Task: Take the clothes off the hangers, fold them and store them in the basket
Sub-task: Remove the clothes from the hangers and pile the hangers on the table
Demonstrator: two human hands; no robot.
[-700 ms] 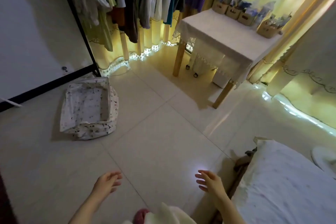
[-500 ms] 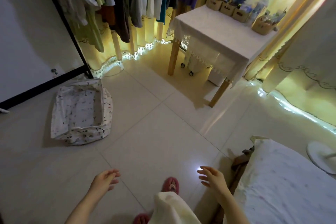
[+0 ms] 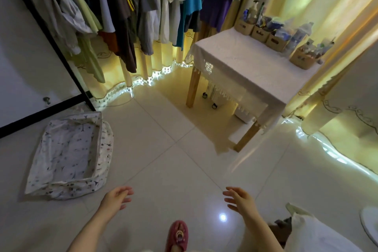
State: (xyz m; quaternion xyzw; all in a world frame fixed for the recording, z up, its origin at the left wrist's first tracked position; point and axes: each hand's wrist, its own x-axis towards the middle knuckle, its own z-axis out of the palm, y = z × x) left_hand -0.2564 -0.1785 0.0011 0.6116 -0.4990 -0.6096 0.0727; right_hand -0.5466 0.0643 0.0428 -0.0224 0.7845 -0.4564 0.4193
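A: What takes up most of the view?

B: A pale, glossy tiled floor (image 3: 163,159). Across the top hang the clothes (image 3: 143,6), packed in a tight row: white, grey, teal, purple, brown and pale green. Their tops run off the frame.

A: What is behind them?

B: A yellow curtain (image 3: 327,16), lit from behind, which carries on down the right side. In front of it, right of the clothes, stands a worktop (image 3: 245,63) under a white cloth, on wooden legs. A bed (image 3: 317,235) corner shows at the bottom right.

A: Where is the basket?

B: The basket (image 3: 67,188) sits on the floor at the left, below the clothes and well apart from them. It is soft white fabric with a small print, open at the top, its walls sagging.

A: Anything on the worktop?

B: Small boxes (image 3: 259,33) of bottles along its far edge.

A: And the hands?

B: Both reach forward low in the frame, over the floor. The left hand (image 3: 116,197) is near the basket's front corner, not touching it. The right hand (image 3: 240,200) is level with it. On each, the fingers are apart and relaxed. A pink slipper (image 3: 177,235) sits between the forearms.
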